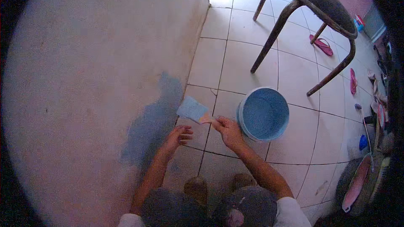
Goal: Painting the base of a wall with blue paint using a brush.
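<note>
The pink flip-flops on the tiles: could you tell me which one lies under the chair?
The pink flip-flop between the chair legs; the other flip-flop lies outside them, farther right.

Pale blue paint covers the brush (192, 109) and fills the blue bucket (264, 113). A grey-blue patch (153, 122) marks the beige wall (97, 59). Floor tiles (299, 138) are cream; sandals (322, 45) pink.

Your right hand (227, 130) hides the paintbrush (194, 110) handle's end. The chair (313, 0) is cut off at the top edge, and the clutter (374, 113) at right blurs into the dark rim.
</note>
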{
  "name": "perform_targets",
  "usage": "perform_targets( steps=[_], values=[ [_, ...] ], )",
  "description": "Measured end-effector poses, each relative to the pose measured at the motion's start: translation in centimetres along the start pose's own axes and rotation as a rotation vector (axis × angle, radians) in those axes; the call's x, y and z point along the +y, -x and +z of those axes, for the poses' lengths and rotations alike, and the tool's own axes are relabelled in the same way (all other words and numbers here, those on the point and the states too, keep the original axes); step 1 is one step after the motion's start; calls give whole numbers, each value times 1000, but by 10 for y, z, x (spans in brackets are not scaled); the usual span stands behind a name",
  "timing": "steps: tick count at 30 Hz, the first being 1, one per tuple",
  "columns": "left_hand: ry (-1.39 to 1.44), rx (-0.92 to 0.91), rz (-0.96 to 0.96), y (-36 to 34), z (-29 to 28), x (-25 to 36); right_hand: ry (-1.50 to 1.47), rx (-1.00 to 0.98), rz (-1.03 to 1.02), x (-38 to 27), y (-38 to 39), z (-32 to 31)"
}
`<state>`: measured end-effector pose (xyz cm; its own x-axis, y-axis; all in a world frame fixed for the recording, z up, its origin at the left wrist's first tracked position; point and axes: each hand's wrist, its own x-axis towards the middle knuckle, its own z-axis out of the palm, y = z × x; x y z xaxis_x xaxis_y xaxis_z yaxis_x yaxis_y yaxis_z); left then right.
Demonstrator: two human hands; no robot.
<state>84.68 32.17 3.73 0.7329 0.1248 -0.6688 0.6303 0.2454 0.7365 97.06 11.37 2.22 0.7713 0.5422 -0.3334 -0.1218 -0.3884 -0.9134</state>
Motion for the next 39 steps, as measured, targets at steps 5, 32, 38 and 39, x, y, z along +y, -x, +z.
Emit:
perform_targets(
  steps=[5, 32, 38, 39],
  values=[
    [48, 76, -61, -2, -20, -27, 43, 116, -176, 30, -29, -3],
    [22, 88, -106, 6, -35, -41, 793, 161, -72, 24, -141, 33],
    [64, 82, -122, 10, -36, -38, 778, 166, -100, 24, -153, 50],
    [63, 78, -122, 9, -35, -39, 750, 179, -90, 24, -154, 51]
  ],
)
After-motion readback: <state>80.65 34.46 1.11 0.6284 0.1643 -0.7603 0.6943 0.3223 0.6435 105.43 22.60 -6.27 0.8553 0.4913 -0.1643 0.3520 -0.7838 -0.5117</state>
